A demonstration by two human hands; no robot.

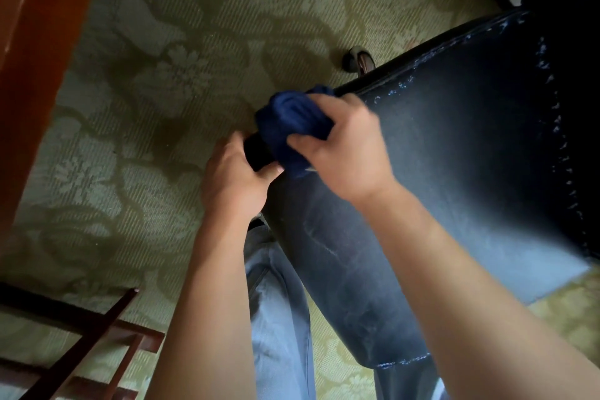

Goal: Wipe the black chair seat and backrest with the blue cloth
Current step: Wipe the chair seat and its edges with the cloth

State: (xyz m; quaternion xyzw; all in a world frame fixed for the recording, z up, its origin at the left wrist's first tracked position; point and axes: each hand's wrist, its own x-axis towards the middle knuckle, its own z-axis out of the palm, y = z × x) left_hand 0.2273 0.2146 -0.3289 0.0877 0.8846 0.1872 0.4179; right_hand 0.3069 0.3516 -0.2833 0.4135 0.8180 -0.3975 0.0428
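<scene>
Gripping the bunched dark-blue cloth [293, 127], the right hand [344, 153] is wiping the black upholstered chair's [454, 146] nine-o'clock corner; the left hand [233, 178] is clasping that edge; strokes toward three o'clock likely follow.

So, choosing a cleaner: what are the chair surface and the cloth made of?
black chair: seemingly leather or faux leather, smooth with a dull sheen and stitched seams; which one is unclear. blue cloth: soft matte fabric, bunched in folds under the right hand.

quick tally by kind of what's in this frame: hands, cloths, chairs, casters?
Hands: 2, left hand and right hand
Blue cloth: 1
Black chair: 1
Caster: 1 visible
Total: 5
</scene>
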